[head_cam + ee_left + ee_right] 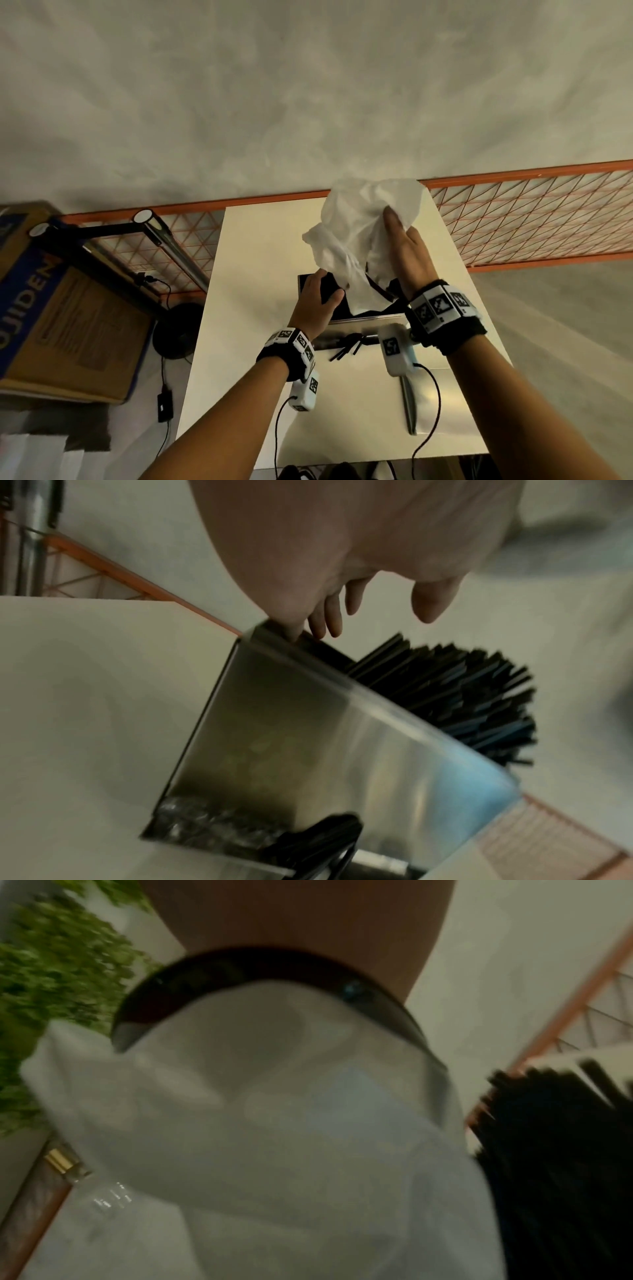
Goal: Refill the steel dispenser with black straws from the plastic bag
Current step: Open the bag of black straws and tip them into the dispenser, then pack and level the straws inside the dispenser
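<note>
While the plastic bag [363, 226] is held up over the open top of the steel dispenser [349, 329], which stands near the middle of the tabletop [246, 274], the relation that matters is a vertical one: the bag's mouth is pointed downward and the black straws [455, 696] are seen below it, directly beneath the upper grip. The bag's crumpled upper part is pinched by the right hand [407, 253], fingers curled into the white film, so the straws lie below and slightly toward the person from that grip. Their long axes are seen running roughly upright, fanned out, with ends projecting above the dispenser's rim. The left hand [317, 301] is the nearer one to the straws; it is placed at the dispenser's left rim with the fingers [329, 615] loosely extended against the edge, and nothing appears to be grasped by it, though the view is blurred. A few straws are seen protruding from the slot at the dispenser's front. A flat steel piece [409, 401], possibly the lid, is laid toward the near right edge of the tabletop.
</note>
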The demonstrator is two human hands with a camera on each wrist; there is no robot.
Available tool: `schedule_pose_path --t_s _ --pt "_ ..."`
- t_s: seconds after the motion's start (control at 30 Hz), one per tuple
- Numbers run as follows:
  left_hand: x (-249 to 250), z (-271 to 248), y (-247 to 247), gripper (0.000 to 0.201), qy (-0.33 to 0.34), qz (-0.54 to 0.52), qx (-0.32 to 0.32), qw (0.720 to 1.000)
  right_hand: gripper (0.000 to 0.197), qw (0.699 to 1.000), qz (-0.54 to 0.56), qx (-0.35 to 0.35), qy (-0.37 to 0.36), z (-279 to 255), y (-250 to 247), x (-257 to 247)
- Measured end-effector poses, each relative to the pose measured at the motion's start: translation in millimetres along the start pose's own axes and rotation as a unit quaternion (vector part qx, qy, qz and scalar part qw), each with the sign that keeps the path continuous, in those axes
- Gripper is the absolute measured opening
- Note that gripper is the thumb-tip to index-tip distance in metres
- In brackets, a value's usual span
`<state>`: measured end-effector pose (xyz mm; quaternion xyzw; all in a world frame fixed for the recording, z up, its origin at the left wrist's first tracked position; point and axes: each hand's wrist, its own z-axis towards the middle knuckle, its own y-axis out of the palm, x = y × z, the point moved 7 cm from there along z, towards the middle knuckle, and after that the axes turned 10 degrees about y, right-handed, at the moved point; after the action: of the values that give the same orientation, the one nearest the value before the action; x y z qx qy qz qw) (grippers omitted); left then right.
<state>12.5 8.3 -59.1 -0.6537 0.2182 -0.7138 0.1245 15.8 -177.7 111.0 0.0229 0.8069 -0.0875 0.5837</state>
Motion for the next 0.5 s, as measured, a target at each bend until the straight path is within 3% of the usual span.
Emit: schedule_pose_path --t_s 0.1,0.2,0.37,0.5 --pt "11.6 -6.4 -22.0 0.051 0.007 -0.137 0.043 0.99 0.072 0.997 -0.018 -0.025 0.073 11.4 17.2 35.5" --pt "9.2 -19.3 -45.7 0.063 -0.02 -0.24 0.09 0.966 0.069 0.992 -0.031 -0.045 0.114 12.6 38.7 63.1" --pt "-3.7 -47.7 -83.0 0.053 -0.039 -0.13 0.109 0.985 0.051 0.978 -0.054 -0.101 0.177 4.2 89.8 85.4" --pt "-21.3 -84.2 -122.5 0.033 -0.057 -0.034 0.158 0.985 0.045 0.965 -0.176 -0.138 0.135 -2.3 134.4 89.9"
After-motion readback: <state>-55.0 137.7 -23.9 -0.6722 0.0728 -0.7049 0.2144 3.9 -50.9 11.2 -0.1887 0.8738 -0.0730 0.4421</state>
